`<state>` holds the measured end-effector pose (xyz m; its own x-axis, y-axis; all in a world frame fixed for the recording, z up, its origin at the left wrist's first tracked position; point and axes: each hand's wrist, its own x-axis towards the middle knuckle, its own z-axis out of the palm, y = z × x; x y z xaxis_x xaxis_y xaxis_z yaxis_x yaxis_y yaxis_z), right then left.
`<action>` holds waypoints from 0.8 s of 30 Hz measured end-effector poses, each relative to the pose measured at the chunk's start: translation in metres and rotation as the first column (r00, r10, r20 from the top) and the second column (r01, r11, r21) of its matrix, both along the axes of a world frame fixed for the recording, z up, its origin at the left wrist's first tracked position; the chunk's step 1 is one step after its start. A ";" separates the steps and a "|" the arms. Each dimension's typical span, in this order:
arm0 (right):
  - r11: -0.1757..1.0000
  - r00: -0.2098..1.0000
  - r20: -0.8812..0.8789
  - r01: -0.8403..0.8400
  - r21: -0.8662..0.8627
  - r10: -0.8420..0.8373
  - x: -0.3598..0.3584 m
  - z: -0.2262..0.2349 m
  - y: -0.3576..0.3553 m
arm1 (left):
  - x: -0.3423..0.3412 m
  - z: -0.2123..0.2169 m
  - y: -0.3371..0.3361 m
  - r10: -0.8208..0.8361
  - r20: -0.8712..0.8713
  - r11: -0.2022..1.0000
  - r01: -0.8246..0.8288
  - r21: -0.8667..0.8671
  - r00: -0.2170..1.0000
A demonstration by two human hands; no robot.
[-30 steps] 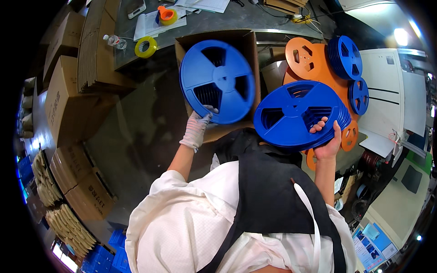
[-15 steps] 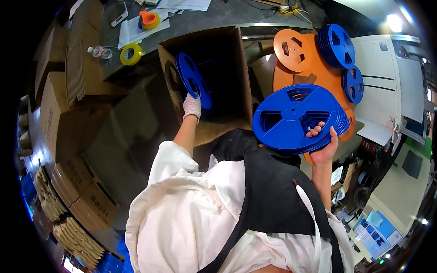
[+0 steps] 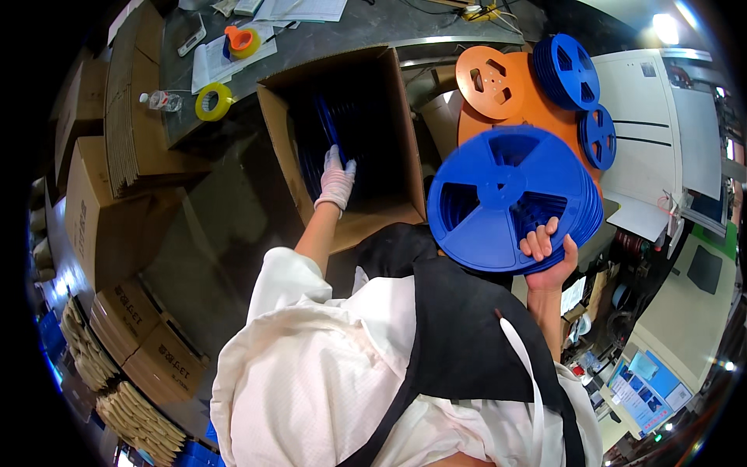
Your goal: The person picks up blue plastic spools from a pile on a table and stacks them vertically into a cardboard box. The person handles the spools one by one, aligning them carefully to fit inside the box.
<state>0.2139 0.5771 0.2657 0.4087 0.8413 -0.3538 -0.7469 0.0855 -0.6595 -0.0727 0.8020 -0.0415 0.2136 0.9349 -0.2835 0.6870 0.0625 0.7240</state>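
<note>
Head view: we hold blue reels [image 3: 488, 180].
Middle right, our right hand [image 3: 549, 255] grips them; in the upper-middle box [image 3: 367, 228], we can't tell if our left hand [image 3: 337, 184] grips.

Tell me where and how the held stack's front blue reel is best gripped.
The front blue reel is probably best taken by its left rim, coming from the left: the cut-out beside it should admit fingers, and that edge is free, with the right hand gripping the lower right.

Centre: one white-gloved left hand [image 3: 336, 185], one open brown cardboard box [image 3: 381, 220]. Right of centre: one bare right hand [image 3: 551, 261], one large stack of blue plastic reels [image 3: 482, 233].
</note>
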 end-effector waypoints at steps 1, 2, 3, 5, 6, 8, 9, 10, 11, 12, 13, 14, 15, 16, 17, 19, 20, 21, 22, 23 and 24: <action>1.000 1.000 0.025 0.015 -0.007 -0.015 -0.001 0.006 0.000 | 0.014 0.023 -0.003 -0.015 0.116 0.997 0.006 0.079 0.993; 0.998 0.999 0.011 -0.035 0.042 0.035 -0.001 0.010 0.003 | 0.025 0.043 -0.003 -0.050 0.142 0.983 0.024 0.182 0.989; 0.992 0.997 0.005 -0.082 0.091 0.082 0.000 0.015 0.005 | 0.039 0.061 -0.002 -0.092 0.170 0.958 0.040 0.284 0.981; 0.977 0.989 -0.014 -0.144 0.159 0.148 0.004 0.020 0.008 | 0.070 0.120 -0.001 -0.192 0.178 0.896 0.098 0.434 0.965; 0.960 0.979 -0.038 -0.191 0.204 0.202 0.002 0.023 0.012 | 0.084 0.161 -0.003 -0.248 0.158 0.863 0.144 0.484 0.956; 0.921 0.947 -0.071 -0.286 0.264 0.314 -0.003 0.023 0.018 | 0.112 0.215 -0.014 -0.432 -0.009 0.746 0.363 0.558 0.902; 0.914 0.934 -0.092 -0.313 0.259 0.345 -0.006 0.022 0.020 | 0.127 0.236 -0.029 -0.464 0.076 0.749 0.344 0.566 0.883; 0.896 0.915 -0.089 -0.361 0.258 0.394 -0.010 0.023 0.024 | 0.136 0.256 -0.045 -0.489 0.158 0.752 0.323 0.574 0.858; 0.891 0.908 -0.089 -0.379 0.249 0.410 -0.012 0.023 0.026 | 0.136 0.274 -0.055 -0.576 0.190 0.711 0.373 0.596 0.795; 0.892 0.905 -0.084 -0.389 0.232 0.417 -0.016 0.024 0.026 | 0.135 0.287 -0.065 -0.663 0.228 0.664 0.418 0.620 0.713; 0.897 0.908 -0.095 -0.381 0.224 0.409 -0.019 0.024 0.026 | 0.134 0.286 -0.074 -0.742 0.239 0.590 0.441 0.676 0.626; 0.900 0.907 -0.108 -0.377 0.219 0.406 -0.020 0.024 0.025 | 0.128 0.278 -0.078 -0.801 0.147 0.474 0.464 0.748 0.581; 0.904 0.908 -0.123 -0.369 0.215 0.400 -0.018 0.023 0.023 | 0.122 0.266 -0.079 -0.822 0.140 0.457 0.491 0.742 0.552; 0.907 0.912 -0.115 -0.363 0.216 0.393 -0.016 0.023 0.022 | 0.113 0.253 -0.078 -0.841 0.134 0.438 0.516 0.736 0.524; 0.913 0.922 -0.101 -0.348 0.213 0.375 -0.016 0.023 0.020 | 0.102 0.237 -0.073 -0.865 0.123 0.427 0.583 0.691 0.487; 0.914 0.927 -0.092 -0.334 0.232 0.363 -0.017 0.022 0.019 | 0.066 0.188 -0.070 -0.834 0.066 0.448 0.603 0.660 0.548; 0.923 0.935 -0.099 -0.311 0.226 0.339 -0.016 0.022 0.018 | 0.049 0.184 -0.063 -0.850 -0.016 0.442 0.730 0.521 0.526; 0.931 0.941 -0.106 -0.291 0.221 0.320 -0.015 0.022 0.018 | 0.033 0.170 -0.060 -0.874 -0.039 0.397 0.758 0.518 0.485; 0.937 0.947 -0.114 -0.272 0.219 0.302 -0.014 0.021 0.018 | 0.020 0.159 -0.059 -0.896 -0.048 0.349 0.769 0.535 0.440; 0.928 0.943 -0.111 -0.279 0.246 0.313 -0.010 0.019 0.019 | 0.013 0.160 -0.057 -0.907 -0.043 0.336 0.781 0.527 0.419; 0.935 0.946 -0.136 -0.255 0.248 0.294 -0.009 0.017 0.020 | 0.010 0.162 -0.057 -0.917 -0.038 0.322 0.792 0.519 0.398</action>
